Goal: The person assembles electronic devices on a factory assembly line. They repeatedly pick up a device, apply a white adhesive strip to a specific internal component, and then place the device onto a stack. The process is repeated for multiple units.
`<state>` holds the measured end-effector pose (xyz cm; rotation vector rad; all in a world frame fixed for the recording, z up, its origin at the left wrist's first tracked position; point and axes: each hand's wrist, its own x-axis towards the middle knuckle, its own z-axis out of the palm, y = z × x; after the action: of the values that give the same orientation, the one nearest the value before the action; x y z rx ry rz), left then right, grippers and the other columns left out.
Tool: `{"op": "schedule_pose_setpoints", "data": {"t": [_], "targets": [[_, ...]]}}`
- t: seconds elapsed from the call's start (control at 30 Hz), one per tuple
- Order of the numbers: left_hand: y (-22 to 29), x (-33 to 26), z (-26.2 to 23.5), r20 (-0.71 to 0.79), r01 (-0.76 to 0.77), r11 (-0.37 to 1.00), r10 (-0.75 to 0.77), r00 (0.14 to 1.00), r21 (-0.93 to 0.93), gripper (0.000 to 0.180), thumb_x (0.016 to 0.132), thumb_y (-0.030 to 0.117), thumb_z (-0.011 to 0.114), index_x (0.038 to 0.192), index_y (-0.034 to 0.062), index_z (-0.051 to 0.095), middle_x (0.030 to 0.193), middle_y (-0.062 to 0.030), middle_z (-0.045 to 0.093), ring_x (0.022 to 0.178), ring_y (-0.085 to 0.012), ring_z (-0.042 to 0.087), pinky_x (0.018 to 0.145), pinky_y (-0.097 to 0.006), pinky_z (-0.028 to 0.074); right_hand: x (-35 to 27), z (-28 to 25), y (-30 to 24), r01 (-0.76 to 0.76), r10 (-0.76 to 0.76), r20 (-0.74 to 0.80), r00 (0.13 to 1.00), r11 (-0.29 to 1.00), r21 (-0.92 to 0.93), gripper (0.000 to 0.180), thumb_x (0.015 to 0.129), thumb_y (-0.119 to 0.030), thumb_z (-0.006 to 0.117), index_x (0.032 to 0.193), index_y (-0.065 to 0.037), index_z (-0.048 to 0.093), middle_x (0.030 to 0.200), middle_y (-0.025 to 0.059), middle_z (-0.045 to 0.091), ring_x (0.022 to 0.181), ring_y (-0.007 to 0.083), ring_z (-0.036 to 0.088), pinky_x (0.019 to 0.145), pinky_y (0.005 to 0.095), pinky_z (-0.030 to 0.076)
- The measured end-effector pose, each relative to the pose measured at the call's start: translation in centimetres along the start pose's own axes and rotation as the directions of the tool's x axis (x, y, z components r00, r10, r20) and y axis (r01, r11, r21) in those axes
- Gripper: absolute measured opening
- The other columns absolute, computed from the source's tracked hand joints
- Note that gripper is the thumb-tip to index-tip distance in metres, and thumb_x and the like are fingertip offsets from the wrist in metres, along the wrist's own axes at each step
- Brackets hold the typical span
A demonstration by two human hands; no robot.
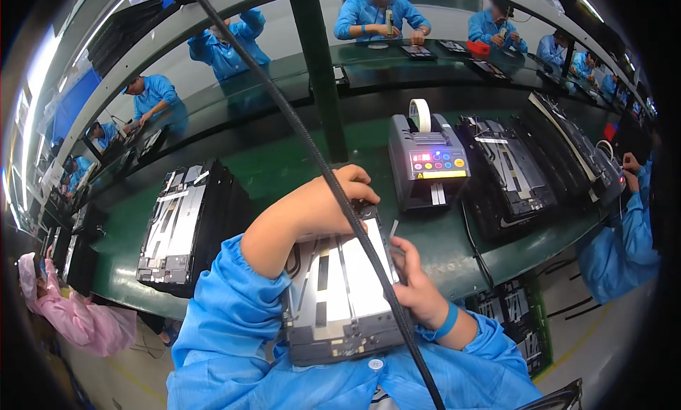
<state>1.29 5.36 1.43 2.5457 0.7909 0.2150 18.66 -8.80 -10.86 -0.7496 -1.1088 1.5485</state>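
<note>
An opened flat electronic device (345, 286), with silver panels and dark strips, rests in front of my body, its near end against my blue jacket. My left hand (344, 186) reaches across to its far end, fingers bent over the edge; a black cable partly hides the thumb. Beside the device's right edge is my right hand (420, 286), fingers curled and thumb at the edge. A thin pale strip of tape (394, 228) sticks up at its index fingertip. Just beyond stands a grey tape dispenser (429, 165) with a cream roll on top and lit buttons.
Stacked opened devices stand on the green bench to the left (174, 222) and right (507, 169). The black cable (305, 137) slants across the view in front of my hands. A green post (317, 76) rises beyond. Several co-workers sit around; one in blue (617, 247) is close at right.
</note>
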Motion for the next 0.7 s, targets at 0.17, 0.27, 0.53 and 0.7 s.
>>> {"op": "schedule_pose_setpoints", "data": {"t": [0.17, 0.27, 0.53, 0.7], "targets": [[-0.3, -1.8, 0.6, -0.081, 0.014, 0.998, -0.019, 0.997, -0.056, 0.042, 0.073, 0.018, 0.074, 0.112, 0.0039, 0.065, 0.135, -0.0195, 0.048, 0.121, -0.0323, 0.051, 0.097, -0.037, 0.044, -0.7, 0.4, 0.1, -0.011, 0.011, 0.000, 1.000, 0.999, -0.031, 0.096, 0.078, -0.027, 0.072, 0.144, -0.003, 0.007, 0.146, 0.0263, 0.022, 0.137, 0.0333, 0.024, 0.112, 0.0428, 0.020], [-0.2, -2.2, 1.0, -0.076, 0.023, 0.998, -0.019, 0.997, 0.051, 0.038, 0.074, 0.018, 0.073, 0.109, 0.0033, 0.066, 0.135, -0.0206, 0.049, 0.120, -0.0338, 0.051, 0.098, -0.039, 0.043, 0.1, -0.8, -1.3, 0.039, -0.057, -0.081, 0.995, 0.977, -0.211, 0.084, 0.079, -0.025, 0.071, 0.142, -0.004, 0.019, 0.142, 0.0215, 0.031, 0.131, 0.0301, 0.033, 0.109, 0.0419, 0.026], [0.4, -3.1, 1.7, -0.223, 0.018, 0.993, 0.010, 0.975, 0.120, 0.041, 0.076, 0.020, 0.071, 0.113, 0.0038, 0.064, 0.125, -0.0176, 0.054, 0.127, -0.0362, 0.044, 0.103, -0.042, 0.038, 7.5, -1.0, -5.6, 0.330, -0.405, 0.077, 0.911, 0.605, -0.725, 0.047, 0.085, 0.003, 0.049, 0.131, -0.002, 0.037, 0.107, 0.0158, 0.063, 0.099, 0.0293, 0.062, 0.089, 0.0365, 0.047], [0.6, -3.3, 1.7, -0.237, 0.022, 0.984, 0.022, 0.971, 0.179, 0.038, 0.076, 0.020, 0.071, 0.111, 0.0081, 0.065, 0.127, -0.0153, 0.053, 0.128, -0.0365, 0.042, 0.103, -0.045, 0.036, 8.3, -0.5, -5.9, 0.320, -0.391, 0.120, 0.913, 0.499, -0.805, 0.048, 0.083, 0.004, 0.048, 0.129, -0.004, 0.038, 0.102, 0.0145, 0.064, 0.097, 0.0338, 0.061, 0.085, 0.0405, 0.048]]}}
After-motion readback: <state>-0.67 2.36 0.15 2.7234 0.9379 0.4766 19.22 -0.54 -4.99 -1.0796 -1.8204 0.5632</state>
